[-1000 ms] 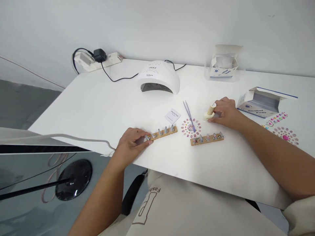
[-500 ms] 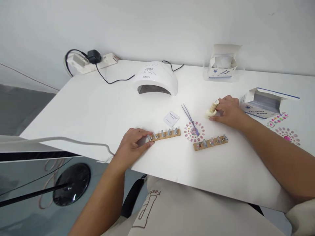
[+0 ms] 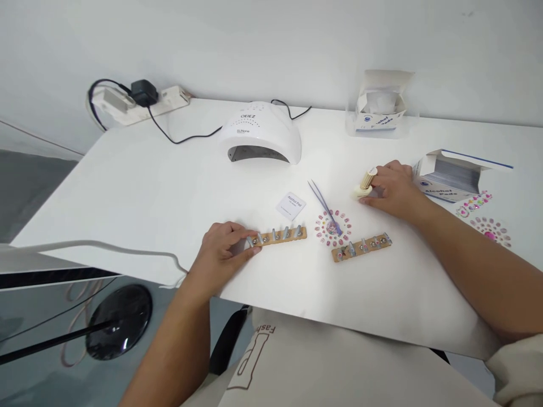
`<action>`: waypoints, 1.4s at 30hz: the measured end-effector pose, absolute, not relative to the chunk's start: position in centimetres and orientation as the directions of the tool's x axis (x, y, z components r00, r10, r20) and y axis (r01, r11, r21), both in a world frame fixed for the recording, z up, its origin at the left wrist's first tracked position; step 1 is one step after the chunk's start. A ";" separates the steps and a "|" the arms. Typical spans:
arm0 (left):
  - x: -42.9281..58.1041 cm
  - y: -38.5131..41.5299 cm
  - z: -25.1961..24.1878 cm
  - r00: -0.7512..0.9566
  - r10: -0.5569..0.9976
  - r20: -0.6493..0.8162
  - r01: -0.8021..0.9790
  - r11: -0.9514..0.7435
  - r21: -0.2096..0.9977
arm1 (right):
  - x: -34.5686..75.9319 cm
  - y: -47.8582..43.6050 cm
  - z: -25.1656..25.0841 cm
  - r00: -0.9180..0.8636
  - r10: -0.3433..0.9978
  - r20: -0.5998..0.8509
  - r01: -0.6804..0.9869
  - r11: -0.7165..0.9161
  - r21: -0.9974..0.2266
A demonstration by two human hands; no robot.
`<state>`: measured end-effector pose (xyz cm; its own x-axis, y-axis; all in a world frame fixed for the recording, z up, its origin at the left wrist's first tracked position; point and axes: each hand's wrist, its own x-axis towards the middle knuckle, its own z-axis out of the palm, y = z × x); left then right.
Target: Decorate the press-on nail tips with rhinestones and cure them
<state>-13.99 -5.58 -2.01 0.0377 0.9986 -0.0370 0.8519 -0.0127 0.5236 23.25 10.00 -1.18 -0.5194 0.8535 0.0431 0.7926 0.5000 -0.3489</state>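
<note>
Indoors, left hand (image 3: 221,249) pinches one end of tan strip (image 3: 280,237); right hand (image 3: 394,189), half curled, clasps cream bottle (image 3: 362,192) at white counter (image 3: 292,282).

Open tabletop (image 3: 328,152) runs between the white lamp (image 3: 265,130) and the bottle (image 3: 362,191), tweezers (image 3: 324,206) lying at its near edge.

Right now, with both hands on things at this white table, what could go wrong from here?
The right hand holds a small cream bottle with a ribbed gold cap; it might tip or slip. The left hand pinches one end of a narrow tan strip bearing upright grey pieces, so its fingers could knock the nearest ones. Slim purple tweezers lie partly over a round pink decoration cluster; moving them might disturb it.
</note>
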 end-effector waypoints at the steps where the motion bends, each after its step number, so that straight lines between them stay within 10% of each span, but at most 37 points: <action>1: -14.1 -5.7 -2.0 0.029 0.999 -0.046 0.850 -0.001 0.527 | 23.2 10.0 -1.2 -0.516 0.855 0.046 0.793 0.497 -0.353; 42: -5.7 -6.4 -1.5 0.484 0.874 0.041 0.704 -0.417 0.575 | 26.5 0.5 -1.7 -0.431 0.900 0.066 0.785 0.410 -0.464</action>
<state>-5.68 -6.42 -1.50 0.4843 0.8739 0.0409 0.7036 -0.4169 0.5754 26.46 0.54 -1.69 -0.4314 0.8998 0.0660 0.7850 0.4104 -0.4640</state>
